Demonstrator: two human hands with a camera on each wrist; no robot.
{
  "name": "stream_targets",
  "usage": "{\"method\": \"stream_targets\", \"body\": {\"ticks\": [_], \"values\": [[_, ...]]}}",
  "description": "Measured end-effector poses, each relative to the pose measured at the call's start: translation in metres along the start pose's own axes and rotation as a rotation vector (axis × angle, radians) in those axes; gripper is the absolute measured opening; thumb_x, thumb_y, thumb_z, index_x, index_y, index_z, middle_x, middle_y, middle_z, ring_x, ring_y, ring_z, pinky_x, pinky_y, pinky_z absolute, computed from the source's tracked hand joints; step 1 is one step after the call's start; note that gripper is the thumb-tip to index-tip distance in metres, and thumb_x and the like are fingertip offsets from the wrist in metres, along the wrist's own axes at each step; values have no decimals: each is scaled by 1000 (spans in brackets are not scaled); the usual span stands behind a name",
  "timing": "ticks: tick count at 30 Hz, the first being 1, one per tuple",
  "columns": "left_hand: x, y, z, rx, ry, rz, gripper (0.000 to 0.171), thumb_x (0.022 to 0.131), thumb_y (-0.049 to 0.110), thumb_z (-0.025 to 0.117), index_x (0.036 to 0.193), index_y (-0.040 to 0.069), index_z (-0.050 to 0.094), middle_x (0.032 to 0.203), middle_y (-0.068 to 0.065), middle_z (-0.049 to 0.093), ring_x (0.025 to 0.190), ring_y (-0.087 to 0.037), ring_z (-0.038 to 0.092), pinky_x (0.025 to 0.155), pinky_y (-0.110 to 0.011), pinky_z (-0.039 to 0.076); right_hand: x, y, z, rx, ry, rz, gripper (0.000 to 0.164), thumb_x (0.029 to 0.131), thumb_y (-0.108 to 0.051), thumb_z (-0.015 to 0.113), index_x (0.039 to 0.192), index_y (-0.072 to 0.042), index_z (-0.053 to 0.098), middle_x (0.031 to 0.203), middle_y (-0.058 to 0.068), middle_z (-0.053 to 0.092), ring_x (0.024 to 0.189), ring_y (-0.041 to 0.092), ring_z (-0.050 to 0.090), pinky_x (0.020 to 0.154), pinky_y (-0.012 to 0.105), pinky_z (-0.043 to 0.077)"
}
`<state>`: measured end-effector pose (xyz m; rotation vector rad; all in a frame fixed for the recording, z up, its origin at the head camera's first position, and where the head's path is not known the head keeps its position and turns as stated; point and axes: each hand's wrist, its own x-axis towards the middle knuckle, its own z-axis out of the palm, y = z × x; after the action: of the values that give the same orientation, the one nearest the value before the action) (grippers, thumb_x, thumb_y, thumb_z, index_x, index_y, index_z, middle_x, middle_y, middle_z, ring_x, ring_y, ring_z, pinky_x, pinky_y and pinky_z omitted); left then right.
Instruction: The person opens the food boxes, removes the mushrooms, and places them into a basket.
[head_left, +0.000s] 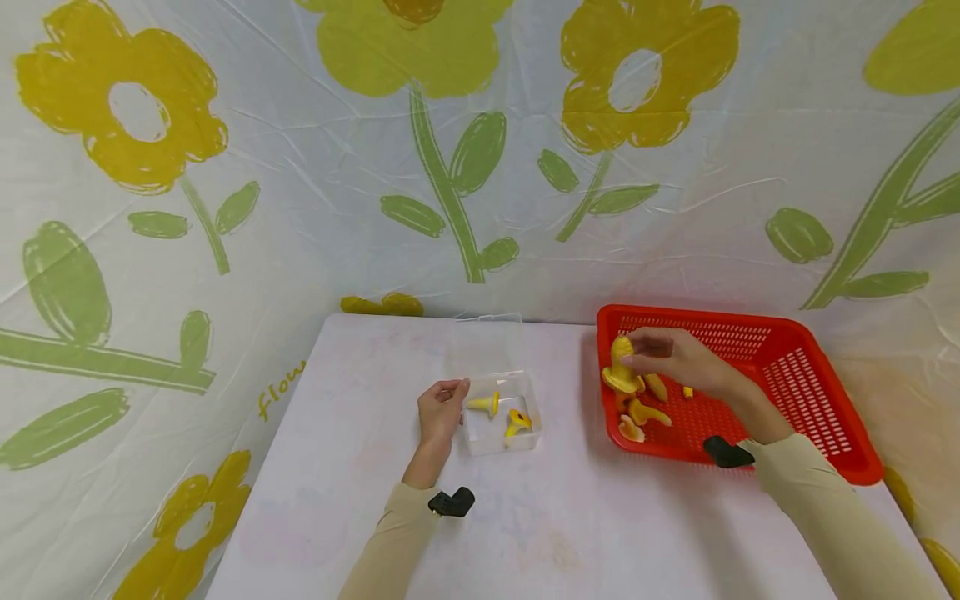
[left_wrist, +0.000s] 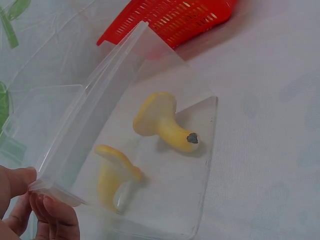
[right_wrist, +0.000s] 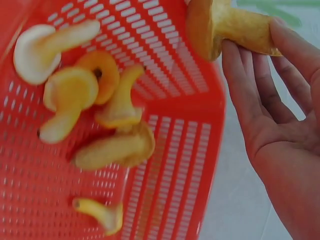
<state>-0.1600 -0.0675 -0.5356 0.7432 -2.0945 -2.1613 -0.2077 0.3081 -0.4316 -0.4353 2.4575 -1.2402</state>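
Between the thumb and fingers of my right hand (right_wrist: 285, 105) is the stem of a yellow mushroom (right_wrist: 245, 30), its cap pointing away from the palm. In the head view this hand (head_left: 686, 362) is over the left part of the red basket (head_left: 810, 350). Several more mushrooms (right_wrist: 112, 150) lie in the basket below. My left hand (head_left: 441, 410) pinches the upper left edge of a clear plastic box (head_left: 498, 448), thumb on one side and fingers on the other. Two yellow mushrooms (left_wrist: 170, 132) lie inside the box, apart from each other.
The box's clear lid (head_left: 487, 343) stands raised at its back. A white cloth (head_left: 510, 533) covers the table, and a flower-printed curtain (head_left: 525, 217) rises behind the table's back edge. The basket has raised, slotted walls.
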Motion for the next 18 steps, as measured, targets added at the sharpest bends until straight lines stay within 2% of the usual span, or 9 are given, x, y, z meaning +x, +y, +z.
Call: {"method": "stream_targets", "body": {"ticks": [2, 7, 13, 18], "values": [[0, 0, 0, 2, 0, -1, 20, 95, 18, 76, 102, -1, 72, 81, -3, 64, 60, -10, 47, 46, -18, 39, -3, 5, -6, 12, 3, 8, 42, 99, -28, 71, 133, -5, 62, 123, 15, 64, 115, 34, 57, 86, 29, 56], [1, -3, 0, -7, 3, 12, 21, 95, 17, 76, 101, -2, 71, 82, -2, 63, 57, -9, 46, 45, -18, 38, -9, 21, -19, -37, -5, 35, 44, 100, -27, 68, 136, -3, 60, 127, 16, 62, 116, 34, 56, 85, 30, 57], [2, -5, 1, -11, 0, 15, 21, 94, 17, 77, 100, -2, 71, 84, -4, 64, 55, -9, 45, 45, -18, 38, -12, 41, -27, -74, -40, 71, 45, 101, -25, 67, 137, 1, 59, 124, 18, 63, 107, 29, 60, 79, 30, 58], [2, -4, 1, -14, 3, 20, 20, 94, 17, 77, 100, -2, 72, 84, -4, 64, 56, -9, 46, 45, -18, 39, -10, 51, -31, -119, -75, 75, 41, 101, -21, 67, 133, 5, 60, 121, 18, 65, 105, 28, 62, 82, 31, 58]]}}
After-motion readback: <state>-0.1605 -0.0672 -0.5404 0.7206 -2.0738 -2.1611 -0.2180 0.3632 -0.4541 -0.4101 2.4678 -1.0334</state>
